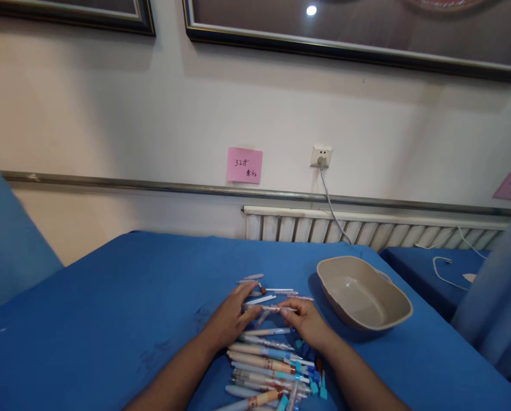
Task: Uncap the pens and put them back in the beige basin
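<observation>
A slim white pen [272, 308] with small reddish marks lies level between my two hands. My left hand [230, 317] has its thumb at the pen's left end; its index finger reaches out above, near a brown-tipped piece [262, 289]. The pen's right part is pinched between the thumb and fingers of my right hand [305, 321]. Thin white sticks [261, 299] and a few pens lie just beyond my hands. Closer to me, several pens [259, 362] in pale blue, peach and clear plastic lie side by side, with small blue pieces [314, 388] by their right ends.
A beige plastic basin [362, 291] stands to the right of my right hand on the blue cloth-covered table [122, 319]. Behind are a white radiator [289, 225], a metal rail [173, 187] and a cable [333, 208] from a wall socket. A blue curtain [495, 297] hangs at right.
</observation>
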